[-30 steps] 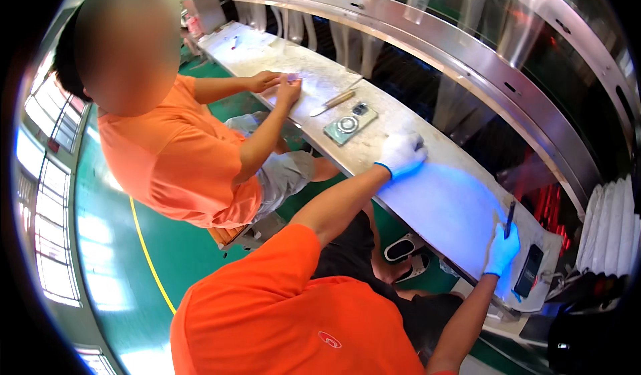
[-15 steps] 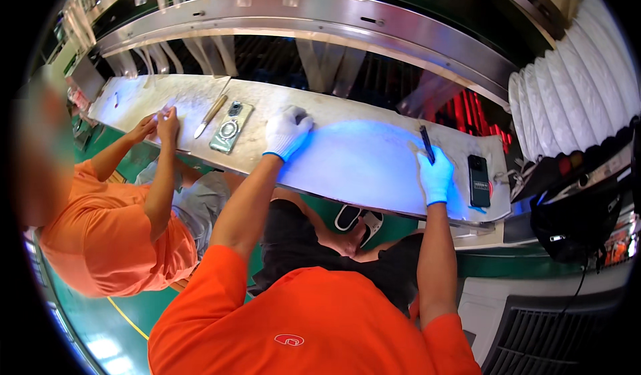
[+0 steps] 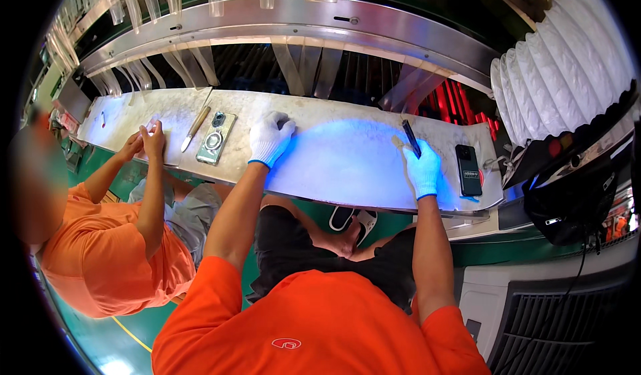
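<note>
My left hand (image 3: 270, 138), in a white knit glove with a blue cuff, rests on the pale worktop (image 3: 320, 178). Its fingers are curled in, and whatever they may hold is hidden. My right hand (image 3: 423, 168), gloved the same way and tinted blue by the light, grips a black pen (image 3: 411, 139) that points up and slightly left. Just right of that hand lies a dark phone (image 3: 469, 170). A phone with a ring on its back (image 3: 216, 138) lies left of my left hand, and beside it is a knife (image 3: 195, 129) with a wooden handle.
A co-worker in an orange shirt (image 3: 120, 248) sits at the left, hands (image 3: 148, 140) together over the worktop. A metal rail (image 3: 287, 21) with clear plastic strips runs behind it. At right are a white ribbed duct (image 3: 561, 75) and a black bag (image 3: 574, 205).
The whole view has shifted slightly, with the worktop things appearing a little further left. My hands keep about the same pose, the pen still in the right one.
</note>
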The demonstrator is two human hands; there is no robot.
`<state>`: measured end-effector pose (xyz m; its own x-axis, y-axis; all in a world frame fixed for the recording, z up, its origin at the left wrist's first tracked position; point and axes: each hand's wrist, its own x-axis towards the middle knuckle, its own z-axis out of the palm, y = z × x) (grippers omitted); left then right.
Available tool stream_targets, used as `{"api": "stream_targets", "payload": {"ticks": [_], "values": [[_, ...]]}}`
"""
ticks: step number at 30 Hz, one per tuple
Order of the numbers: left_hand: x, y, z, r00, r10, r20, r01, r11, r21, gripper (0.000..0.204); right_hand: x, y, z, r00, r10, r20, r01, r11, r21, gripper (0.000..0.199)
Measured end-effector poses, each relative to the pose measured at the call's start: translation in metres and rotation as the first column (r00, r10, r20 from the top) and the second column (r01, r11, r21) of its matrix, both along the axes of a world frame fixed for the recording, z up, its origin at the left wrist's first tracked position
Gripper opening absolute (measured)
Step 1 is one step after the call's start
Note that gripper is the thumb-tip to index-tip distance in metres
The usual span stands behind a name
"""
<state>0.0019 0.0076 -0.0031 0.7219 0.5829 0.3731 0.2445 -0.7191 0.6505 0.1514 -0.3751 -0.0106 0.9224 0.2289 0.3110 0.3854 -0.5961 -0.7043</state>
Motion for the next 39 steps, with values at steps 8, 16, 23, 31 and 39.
{"api": "stream_targets", "payload": {"ticks": [8, 16, 23, 31, 39], "values": [[-0.003, -0.001, 0.007, 0.999, 0.000, -0.032, 0.000, 1.000, 0.001, 0.028, 0.001, 0.002, 0.001, 0.999, 0.010, 0.034, -0.011, 1.000, 0.010, 0.035], [-0.002, -0.002, 0.006, 1.000, -0.014, -0.015, 0.014, 1.000, -0.002, 0.029, -0.003, 0.002, 0.007, 1.000, -0.008, -0.002, 0.008, 1.000, -0.001, 0.036], [-0.003, -0.003, 0.009, 0.999, -0.007, -0.040, 0.007, 1.000, 0.003, 0.028, 0.002, -0.001, -0.001, 1.000, 0.001, 0.008, -0.001, 1.000, 0.016, 0.036], [-0.003, 0.000, 0.004, 0.999, -0.023, -0.023, 0.024, 0.999, 0.033, 0.028, -0.001, 0.001, 0.002, 1.000, -0.010, -0.016, 0.010, 1.000, 0.016, 0.034], [-0.003, -0.004, 0.006, 1.000, -0.005, -0.030, 0.006, 1.000, 0.026, 0.028, -0.001, 0.000, 0.001, 1.000, 0.001, 0.023, -0.002, 1.000, 0.013, 0.035]]}}
